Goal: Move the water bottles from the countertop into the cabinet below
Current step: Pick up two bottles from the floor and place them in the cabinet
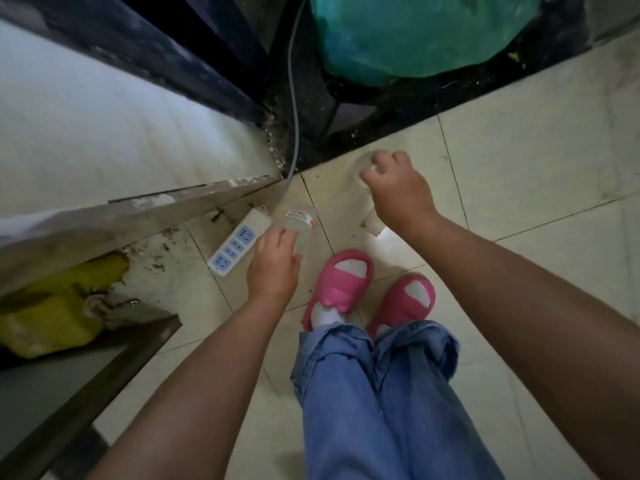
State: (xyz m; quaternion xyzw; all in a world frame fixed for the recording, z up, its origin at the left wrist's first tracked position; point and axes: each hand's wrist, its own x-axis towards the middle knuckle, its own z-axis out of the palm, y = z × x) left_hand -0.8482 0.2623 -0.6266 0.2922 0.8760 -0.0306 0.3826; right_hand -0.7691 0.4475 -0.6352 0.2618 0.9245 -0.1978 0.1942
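My left hand grips a clear plastic water bottle with a red and white label, held over the floor near the cabinet's corner. Further right, my right hand is closed on a second clear bottle; its body shows faintly below the wrist. The white countertop runs along the left. Below it the cabinet stands open, with a yellow bag inside.
A white power strip with blue sockets lies on the tiled floor by the cabinet, its grey cable running up the dark corner. A green plastic bag sits at the top. My feet in pink slippers stand below the hands.
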